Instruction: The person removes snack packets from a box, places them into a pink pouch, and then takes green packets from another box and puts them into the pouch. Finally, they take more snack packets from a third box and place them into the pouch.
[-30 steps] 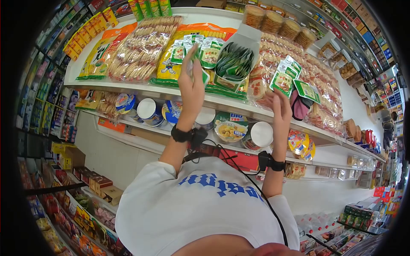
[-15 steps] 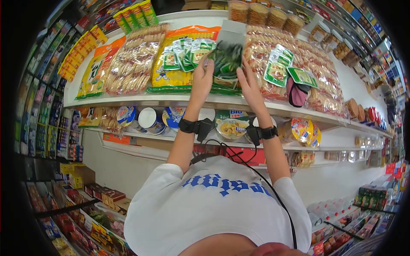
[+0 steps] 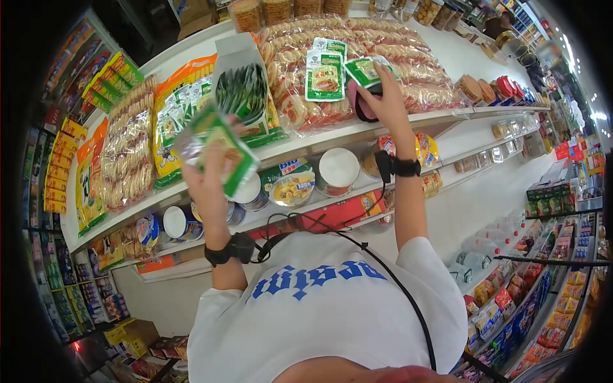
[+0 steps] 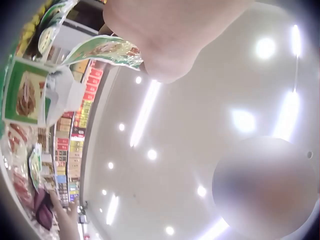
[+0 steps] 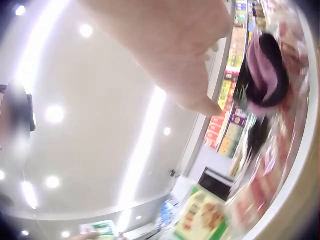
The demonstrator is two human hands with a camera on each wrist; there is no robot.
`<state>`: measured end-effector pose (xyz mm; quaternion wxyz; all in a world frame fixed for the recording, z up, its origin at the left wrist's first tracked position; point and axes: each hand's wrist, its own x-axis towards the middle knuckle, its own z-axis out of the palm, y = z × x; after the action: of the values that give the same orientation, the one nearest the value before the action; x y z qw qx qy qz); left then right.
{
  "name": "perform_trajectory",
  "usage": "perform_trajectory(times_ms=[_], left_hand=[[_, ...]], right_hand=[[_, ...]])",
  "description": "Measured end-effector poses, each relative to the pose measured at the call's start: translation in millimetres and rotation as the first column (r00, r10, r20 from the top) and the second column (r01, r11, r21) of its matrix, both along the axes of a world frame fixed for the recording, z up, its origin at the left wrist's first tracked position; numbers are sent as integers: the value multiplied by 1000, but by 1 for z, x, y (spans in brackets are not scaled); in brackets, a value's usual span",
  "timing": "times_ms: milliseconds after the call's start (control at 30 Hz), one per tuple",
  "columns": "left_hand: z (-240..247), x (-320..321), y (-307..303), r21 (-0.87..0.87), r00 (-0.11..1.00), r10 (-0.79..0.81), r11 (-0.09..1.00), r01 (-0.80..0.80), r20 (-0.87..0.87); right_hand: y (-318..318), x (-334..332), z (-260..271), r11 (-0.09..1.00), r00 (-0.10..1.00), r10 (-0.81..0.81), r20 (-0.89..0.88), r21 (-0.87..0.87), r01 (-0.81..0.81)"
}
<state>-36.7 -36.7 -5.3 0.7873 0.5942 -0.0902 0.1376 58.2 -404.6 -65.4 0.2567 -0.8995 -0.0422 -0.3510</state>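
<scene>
In the head view my left hand (image 3: pixel 207 191) pinches a green-and-white snack packet (image 3: pixel 235 159), blurred, in front of the shelf edge. The left wrist view shows the packet (image 4: pixel 107 52) sticking out past the hand. My right hand (image 3: pixel 391 108) reaches over the shelf, fingers extended beside a pink-and-black pouch (image 3: pixel 364 102) and a green packet (image 3: pixel 367 70). More packets (image 3: pixel 325 75) lie on the bagged crackers just left of that. An open display box (image 3: pixel 242 89) full of green packets stands behind the left hand. In the right wrist view the thumb is apart from the pouch (image 5: pixel 264 75).
Bags of round crackers (image 3: pixel 300 64) and a yellow bag (image 3: pixel 169 150) with green packets on it cover the upper shelf (image 3: pixel 306 142). Instant noodle tubs (image 3: pixel 338 171) fill the shelf below. Clear jars (image 3: pixel 246 14) stand at the back. A black cable (image 3: pixel 402 287) crosses the white shirt.
The view has swung right. Both hands have left the display box: the left came toward the shelf edge with a packet, the right went over to the pouch and green packet.
</scene>
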Motion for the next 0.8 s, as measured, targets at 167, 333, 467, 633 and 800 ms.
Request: perform_trajectory(times_ms=[167, 333, 467, 633, 800], left_hand=[[-26, 10, -37, -81, 958, -195, 980, 181, -211], [-38, 24, -66, -154, 928, -234, 968, 196, -289], [-53, 35, -54, -310, 899, -300, 929, 200, -320], [-48, 30, -74, -426, 879, -386, 870, 247, -279], [-33, 27, -87, -600, 834, -529, 722, 344, -159]], right_hand=[[20, -11, -19, 931, 981, -87, 175, 365, 17], [35, -23, -21, 982, 990, -91, 105, 175, 71], [28, -36, -10, 982, 995, 12, 95, 188, -30], [112, -77, 26, 938, 955, 242, 169, 209, -275], [186, -95, 17, 776, 816, 548, 183, 251, -578]])
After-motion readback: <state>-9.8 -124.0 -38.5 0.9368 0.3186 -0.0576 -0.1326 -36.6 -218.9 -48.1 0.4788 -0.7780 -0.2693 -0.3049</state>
